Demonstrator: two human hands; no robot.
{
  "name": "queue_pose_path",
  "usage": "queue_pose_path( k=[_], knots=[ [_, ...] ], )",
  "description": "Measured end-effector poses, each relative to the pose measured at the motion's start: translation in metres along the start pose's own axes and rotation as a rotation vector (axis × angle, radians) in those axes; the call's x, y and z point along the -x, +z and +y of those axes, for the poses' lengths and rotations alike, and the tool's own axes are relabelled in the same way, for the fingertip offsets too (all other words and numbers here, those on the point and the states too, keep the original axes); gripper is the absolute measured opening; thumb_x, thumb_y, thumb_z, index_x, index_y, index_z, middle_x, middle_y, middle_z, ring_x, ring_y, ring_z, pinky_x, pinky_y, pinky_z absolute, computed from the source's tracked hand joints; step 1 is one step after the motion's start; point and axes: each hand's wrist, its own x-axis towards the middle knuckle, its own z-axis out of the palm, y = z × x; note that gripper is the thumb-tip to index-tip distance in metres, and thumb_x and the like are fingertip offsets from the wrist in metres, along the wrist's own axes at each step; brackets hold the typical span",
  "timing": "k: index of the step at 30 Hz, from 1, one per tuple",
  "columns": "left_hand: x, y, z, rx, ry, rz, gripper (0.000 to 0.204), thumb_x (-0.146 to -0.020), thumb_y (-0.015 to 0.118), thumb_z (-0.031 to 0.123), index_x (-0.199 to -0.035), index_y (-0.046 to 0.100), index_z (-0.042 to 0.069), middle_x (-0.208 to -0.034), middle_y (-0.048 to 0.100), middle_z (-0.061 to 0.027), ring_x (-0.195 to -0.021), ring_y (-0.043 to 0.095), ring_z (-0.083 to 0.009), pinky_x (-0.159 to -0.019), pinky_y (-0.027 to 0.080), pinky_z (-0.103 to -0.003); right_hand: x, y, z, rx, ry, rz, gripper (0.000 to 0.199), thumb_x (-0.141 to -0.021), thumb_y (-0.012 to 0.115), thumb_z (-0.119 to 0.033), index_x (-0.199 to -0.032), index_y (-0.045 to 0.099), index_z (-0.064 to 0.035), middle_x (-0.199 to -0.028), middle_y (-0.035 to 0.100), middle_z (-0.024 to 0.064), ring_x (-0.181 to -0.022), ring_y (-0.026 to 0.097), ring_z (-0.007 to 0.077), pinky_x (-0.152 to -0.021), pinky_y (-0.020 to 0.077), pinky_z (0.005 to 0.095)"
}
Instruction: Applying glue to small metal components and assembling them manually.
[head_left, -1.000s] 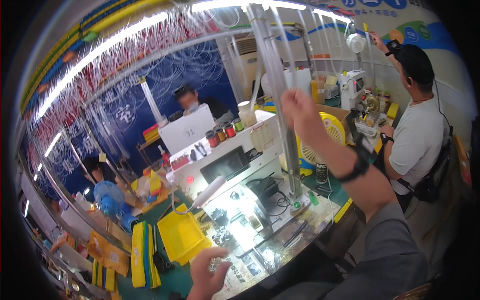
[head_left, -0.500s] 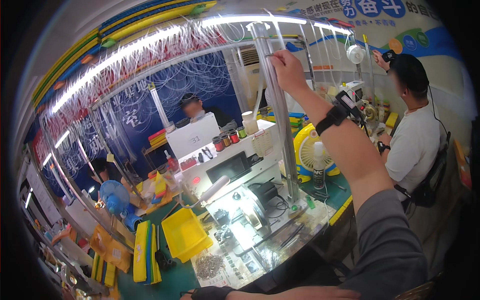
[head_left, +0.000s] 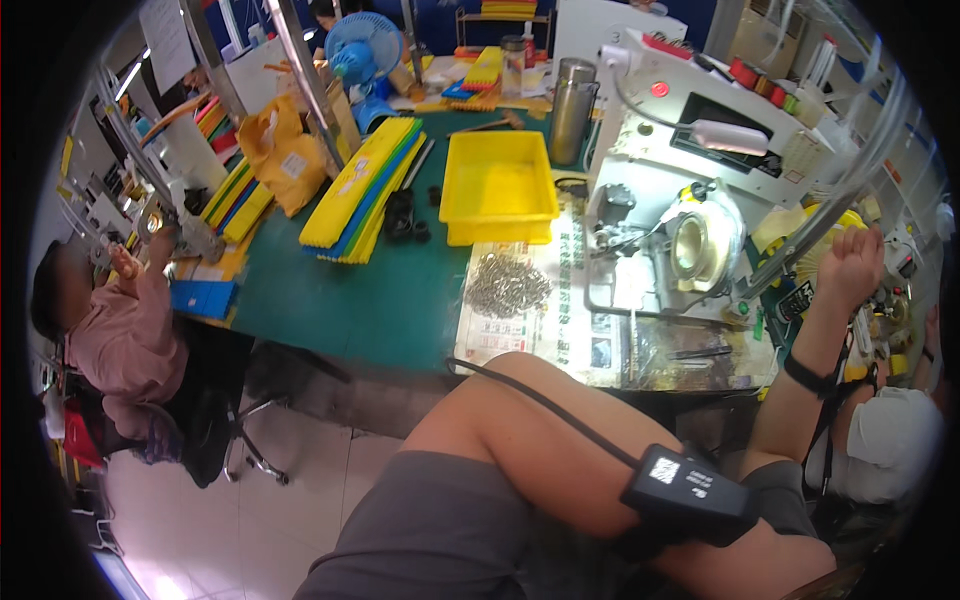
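Note:
My right hand (head_left: pixel 855 265) is raised at the right, its fingers curled closed beside a slanting clear tube (head_left: pixel 835 205). Whatever those fingers hold is too small or hidden to make out. A black band circles that wrist. My left arm bends across my body, elbow over the near table edge. Past the black box (head_left: pixel 690 495) strapped to its wrist, my left hand (head_left: pixel 750 570) lies low at the right by my right upper arm, fingers hidden. Beyond the arms stands a white machine (head_left: pixel 690 140) with a pale metal ring (head_left: pixel 690 245) under a lamp.
Small metal pieces (head_left: pixel 510 285) lie heaped on printed paper beside a yellow tray (head_left: pixel 548 225). Tweezers (head_left: pixel 700 352) lie by the machine. Yellow, green and blue strips (head_left: pixel 365 190), a steel flask (head_left: pixel 573 110) and a blue fan (head_left: pixel 362 48) stand farther off. One person (head_left: pixel 120 330) sits left, another (head_left: pixel 890 440) right.
The view has swung down and left, bringing the tabletop and my left arm into sight. My right hand, formerly pinched high by the upright tube, now shows lower at the right with fingers curled.

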Motion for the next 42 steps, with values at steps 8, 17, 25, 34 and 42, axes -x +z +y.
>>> queue_pose_path(
  k=[8,17,25,34,42],
  knots=[
    [0.009,0.025,-0.017,0.146,-0.306,0.026,0.049,-0.09,0.065,0.045,-0.098,0.063,-0.003,-0.097,0.067,-0.0214,-0.096,0.066,-0.0367,-0.085,0.053,-0.044,0.065,-0.021,0.0,-0.145,0.089,0.142,0.015,-0.102,0.055,-0.009,-0.088,0.051,-0.0058,-0.066,0.028,-0.0033,-0.057,0.027,0.0091,-0.051,0.0238,0.0269],
    [0.021,0.027,-0.029,0.111,-0.236,0.039,0.032,-0.096,0.057,0.029,-0.096,0.065,-0.002,-0.092,0.067,-0.0215,-0.093,0.065,-0.0395,-0.08,0.051,-0.047,0.082,-0.028,0.001,-0.183,0.116,0.113,0.021,-0.103,0.054,-0.008,-0.083,0.046,-0.0066,-0.065,0.027,-0.0033,-0.056,0.027,0.0091,-0.051,0.0218,0.0267],
    [0.034,-0.01,-0.021,0.367,-0.438,-0.132,0.022,-0.089,0.061,0.019,-0.094,0.065,-0.001,-0.09,0.067,-0.0221,-0.088,0.065,-0.041,-0.077,0.051,-0.048,0.093,-0.025,0.007,-0.15,0.136,0.081,0.024,-0.104,0.053,-0.01,-0.081,0.045,-0.0087,-0.065,0.028,-0.0035,-0.056,0.027,0.0086,-0.05,0.0218,0.0259],
    [0.04,0.019,-0.055,0.435,-0.38,0.217,0.019,-0.082,0.064,0.015,-0.09,0.066,-0.002,-0.084,0.067,-0.0224,-0.082,0.066,-0.0422,-0.073,0.051,-0.05,0.093,-0.043,0.022,-0.176,0.166,0.063,0.019,-0.102,0.053,-0.009,-0.084,0.047,-0.0094,-0.066,0.028,-0.004,-0.056,0.028,0.0072,-0.05,0.0218,0.0258],
    [0.029,0.012,-0.046,0.252,-0.205,0.022,0.018,-0.083,0.064,0.016,-0.088,0.066,-0.002,-0.081,0.067,-0.0217,-0.079,0.066,-0.0416,-0.07,0.051,-0.047,0.085,-0.05,0.017,-0.102,0.147,0.102,0.018,-0.104,0.052,-0.01,-0.087,0.047,-0.0062,-0.068,0.029,-0.0024,-0.058,0.027,0.0079,-0.05,0.023,0.025]
  ],
)
